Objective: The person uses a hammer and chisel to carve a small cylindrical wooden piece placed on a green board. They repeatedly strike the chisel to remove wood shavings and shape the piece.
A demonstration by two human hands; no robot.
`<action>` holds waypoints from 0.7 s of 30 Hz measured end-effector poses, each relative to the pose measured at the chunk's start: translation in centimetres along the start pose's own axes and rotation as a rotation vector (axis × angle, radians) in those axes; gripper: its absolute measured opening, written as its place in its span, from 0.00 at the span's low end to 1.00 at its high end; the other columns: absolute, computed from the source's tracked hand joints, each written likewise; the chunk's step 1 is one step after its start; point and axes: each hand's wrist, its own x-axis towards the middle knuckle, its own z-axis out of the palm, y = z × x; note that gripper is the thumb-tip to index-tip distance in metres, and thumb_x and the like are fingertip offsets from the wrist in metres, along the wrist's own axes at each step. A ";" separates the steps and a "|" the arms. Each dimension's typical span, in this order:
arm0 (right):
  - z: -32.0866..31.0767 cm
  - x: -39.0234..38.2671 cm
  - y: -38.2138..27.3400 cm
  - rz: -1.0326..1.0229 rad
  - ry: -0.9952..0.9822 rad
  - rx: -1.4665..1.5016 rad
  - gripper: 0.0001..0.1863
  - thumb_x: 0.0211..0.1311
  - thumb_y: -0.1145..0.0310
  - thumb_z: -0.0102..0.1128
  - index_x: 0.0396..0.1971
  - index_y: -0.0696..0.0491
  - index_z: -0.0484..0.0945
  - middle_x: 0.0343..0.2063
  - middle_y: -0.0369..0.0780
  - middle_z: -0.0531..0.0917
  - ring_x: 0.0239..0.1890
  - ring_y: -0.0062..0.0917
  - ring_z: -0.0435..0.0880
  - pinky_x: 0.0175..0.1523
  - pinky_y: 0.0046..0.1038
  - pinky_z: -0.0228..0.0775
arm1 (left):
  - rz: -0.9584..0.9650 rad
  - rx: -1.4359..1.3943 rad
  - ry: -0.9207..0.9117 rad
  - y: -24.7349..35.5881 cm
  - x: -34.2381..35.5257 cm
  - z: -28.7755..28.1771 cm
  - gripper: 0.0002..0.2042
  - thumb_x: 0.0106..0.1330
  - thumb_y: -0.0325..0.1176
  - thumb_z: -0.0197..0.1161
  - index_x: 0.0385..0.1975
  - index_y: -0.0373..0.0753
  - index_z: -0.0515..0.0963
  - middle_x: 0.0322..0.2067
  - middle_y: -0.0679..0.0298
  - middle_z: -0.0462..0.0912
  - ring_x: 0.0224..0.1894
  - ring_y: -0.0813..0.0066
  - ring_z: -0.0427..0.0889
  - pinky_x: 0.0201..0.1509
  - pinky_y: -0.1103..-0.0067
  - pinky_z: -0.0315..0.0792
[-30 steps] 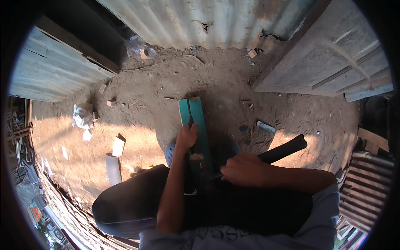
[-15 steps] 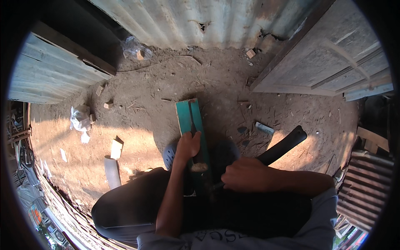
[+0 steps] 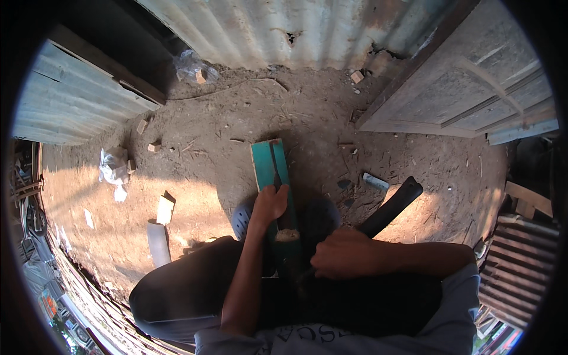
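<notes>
A green plank (image 3: pixel 273 177) is stood on end on the dirt floor (image 3: pixel 236 118), between the feet, its cut top at about knee height. The left hand (image 3: pixel 269 204) is closed around the plank's upper part. The right hand (image 3: pixel 343 253) is shut on a dark-handled tool (image 3: pixel 390 207), its blade hidden. The plank is judged stiff and fairly light, with a rough, splintery end; it is best held on the flat painted sides, below the cut. Wood scraps (image 3: pixel 165 208) lie nearby.

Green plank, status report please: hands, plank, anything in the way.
Left hand gripping green plank. Right hand gripping long black tool. Plank end on dirt; wood scraps nearby.
</notes>
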 end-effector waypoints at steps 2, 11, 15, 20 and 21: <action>-0.5 0.0 -0.4 0.063 -0.046 -0.023 0.16 0.60 0.55 0.59 0.25 0.54 0.80 0.22 0.44 0.82 0.31 0.40 0.85 0.35 0.40 0.77 | 0.012 0.014 0.019 -0.1 0.0 0.1 0.17 0.66 0.44 0.48 0.38 0.37 0.77 0.38 0.34 0.76 0.47 0.33 0.73 0.50 0.54 0.68; 0.4 -0.2 0.2 0.129 0.053 -0.042 0.18 0.61 0.54 0.58 0.27 0.55 0.81 0.24 0.46 0.82 0.33 0.41 0.85 0.37 0.40 0.77 | 0.015 0.058 0.012 -0.4 0.7 0.1 0.26 0.67 0.48 0.49 0.39 0.24 0.76 0.37 0.35 0.79 0.48 0.38 0.77 0.51 0.60 0.69; -0.3 -0.1 -0.6 0.069 -0.139 -0.005 0.18 0.61 0.54 0.58 0.27 0.55 0.81 0.23 0.46 0.82 0.33 0.41 0.85 0.37 0.40 0.76 | -0.065 0.079 0.084 -0.9 1.2 0.3 0.27 0.66 0.49 0.49 0.39 0.22 0.76 0.37 0.35 0.79 0.48 0.39 0.77 0.51 0.61 0.69; 1.4 -0.3 0.6 0.061 0.242 -0.054 0.18 0.61 0.54 0.58 0.27 0.55 0.81 0.22 0.46 0.82 0.33 0.41 0.85 0.36 0.40 0.77 | -0.038 -0.014 -0.008 -0.7 1.0 -0.2 0.29 0.66 0.49 0.49 0.40 0.20 0.76 0.36 0.35 0.80 0.47 0.39 0.78 0.51 0.61 0.69; 1.0 -0.3 0.4 0.071 0.116 -0.027 0.18 0.61 0.54 0.57 0.27 0.55 0.81 0.23 0.46 0.82 0.33 0.41 0.85 0.36 0.40 0.77 | -0.052 -0.056 -0.040 -0.9 1.3 -0.4 0.29 0.66 0.50 0.49 0.40 0.20 0.76 0.36 0.35 0.79 0.47 0.39 0.78 0.51 0.61 0.69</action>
